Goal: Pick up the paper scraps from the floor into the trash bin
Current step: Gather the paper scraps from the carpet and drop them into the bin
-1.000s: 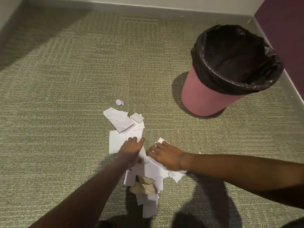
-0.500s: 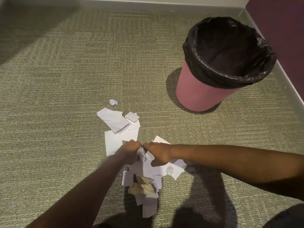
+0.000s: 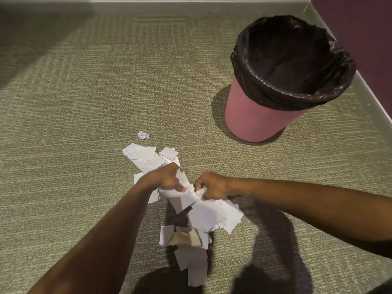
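White paper scraps (image 3: 146,155) lie scattered on the green carpet, with more white pieces and a brown scrap (image 3: 186,238) nearer me. My left hand (image 3: 165,177) and my right hand (image 3: 212,185) are side by side, both closed on a bunch of white scraps (image 3: 207,213) that hangs lifted off the floor between them. A small crumpled paper ball (image 3: 143,135) sits apart, farther out. The pink trash bin (image 3: 254,119) with a black liner stands upright to the far right of my hands, its inside dark.
A grey skirting board (image 3: 191,6) runs along the far wall, and a purple wall (image 3: 360,28) rises just right of the bin. Bare carpet (image 3: 63,124) stretches to the left. My shadow falls on the floor near the bottom edge.
My hands came together over the pile, closed on a bunch of scraps and lifted it off the carpet. The view shifted slightly left.
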Available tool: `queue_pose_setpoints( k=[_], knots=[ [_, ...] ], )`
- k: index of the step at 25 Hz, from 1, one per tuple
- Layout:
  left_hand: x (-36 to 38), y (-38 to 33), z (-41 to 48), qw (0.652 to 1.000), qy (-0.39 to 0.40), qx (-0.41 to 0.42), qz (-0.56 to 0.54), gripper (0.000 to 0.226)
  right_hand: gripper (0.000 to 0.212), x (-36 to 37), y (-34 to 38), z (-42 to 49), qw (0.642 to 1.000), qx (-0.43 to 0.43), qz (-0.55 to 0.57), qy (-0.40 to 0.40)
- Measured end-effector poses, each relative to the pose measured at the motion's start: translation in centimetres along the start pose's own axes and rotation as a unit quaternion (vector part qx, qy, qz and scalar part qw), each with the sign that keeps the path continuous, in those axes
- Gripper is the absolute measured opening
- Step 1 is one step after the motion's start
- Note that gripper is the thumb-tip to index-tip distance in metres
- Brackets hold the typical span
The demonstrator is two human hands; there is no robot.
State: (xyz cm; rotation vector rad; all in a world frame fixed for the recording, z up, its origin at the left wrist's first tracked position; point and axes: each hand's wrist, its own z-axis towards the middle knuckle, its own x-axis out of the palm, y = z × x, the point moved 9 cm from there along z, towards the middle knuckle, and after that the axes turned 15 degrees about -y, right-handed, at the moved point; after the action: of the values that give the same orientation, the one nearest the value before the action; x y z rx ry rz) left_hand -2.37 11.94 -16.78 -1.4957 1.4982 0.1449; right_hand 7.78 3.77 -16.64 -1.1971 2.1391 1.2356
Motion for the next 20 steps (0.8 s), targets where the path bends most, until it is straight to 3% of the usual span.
queue_pose_setpoints(
  k=[5, 7, 11, 15, 17, 18, 20],
  knots=[
    [-2.9, -2.5, 1.5, 0.996, -0.010, -0.040, -0.083, 0.027, 0.022, -5.6, -2.5, -1.5, 0.998, 0.036, 0.045, -0.040],
    [-2.8, -3.6, 1.6, 0.998, 0.021, -0.030, -0.055, 0.031, 0.017, -7.4, -3.7, -2.9, 0.993, 0.071, 0.086, -0.044],
    [1.9, -8.8, 0.5, 0.979, 0.117, 0.144, 0.086, 0.031, 0.011, -6.8, -6.1, -6.5, 0.982, 0.111, 0.150, -0.032],
    [5.9, -10.7, -0.3, 0.940, 0.072, 0.276, 0.189, 0.035, 0.016, -1.1, -9.2, -9.0, 0.933, 0.183, 0.259, -0.170],
    [6.5, -9.8, 0.1, 0.937, 0.058, 0.284, 0.195, 0.032, 0.017, 0.9, -9.6, -9.8, 0.933, 0.170, 0.218, -0.231],
    [6.5, -9.3, 0.2, 0.943, 0.055, 0.277, 0.177, 0.036, 0.017, 1.3, -9.3, -10.0, 0.942, 0.140, 0.178, -0.248],
    [6.9, -8.8, -0.1, 0.920, 0.024, 0.325, 0.219, 0.045, 0.018, 1.5, -7.8, -10.4, 0.956, 0.056, 0.094, -0.274]
  ],
)
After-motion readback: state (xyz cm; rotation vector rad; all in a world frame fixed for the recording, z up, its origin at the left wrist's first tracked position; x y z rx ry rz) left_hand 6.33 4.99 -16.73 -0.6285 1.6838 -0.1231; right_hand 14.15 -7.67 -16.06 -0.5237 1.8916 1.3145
